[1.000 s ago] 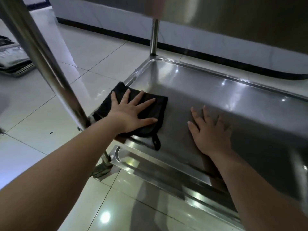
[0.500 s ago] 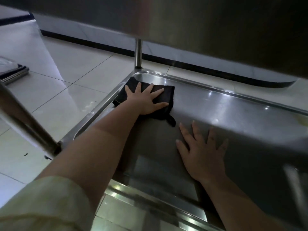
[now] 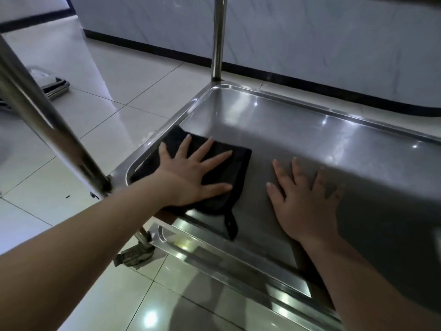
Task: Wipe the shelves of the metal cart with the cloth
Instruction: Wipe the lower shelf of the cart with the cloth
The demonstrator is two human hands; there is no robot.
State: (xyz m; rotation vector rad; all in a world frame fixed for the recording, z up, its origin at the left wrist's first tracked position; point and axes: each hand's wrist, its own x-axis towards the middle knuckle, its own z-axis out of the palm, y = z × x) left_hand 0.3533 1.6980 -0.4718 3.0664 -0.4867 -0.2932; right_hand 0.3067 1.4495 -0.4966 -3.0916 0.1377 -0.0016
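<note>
A black cloth (image 3: 235, 163) lies flat in the near left corner of the metal cart's middle shelf (image 3: 310, 139). My left hand (image 3: 191, 173) presses down on the cloth with fingers spread. A small loop of the cloth hangs over the shelf's front edge. To the right, my right hand (image 3: 305, 201) rests flat on the bare steel, fingers apart, holding nothing. Below the front edge, the rim of the lower shelf (image 3: 238, 256) shows.
Two upright cart posts frame the shelf: one at near left (image 3: 47, 130), one at the far corner (image 3: 218, 39). A caster (image 3: 134, 255) sits under the near left corner. Stacked metal trays (image 3: 52, 88) lie on the tiled floor at left. A wall with dark skirting runs behind.
My left hand has drawn the cloth back from the shelf's far left corner to the near left corner. My right hand stays flat on the shelf.
</note>
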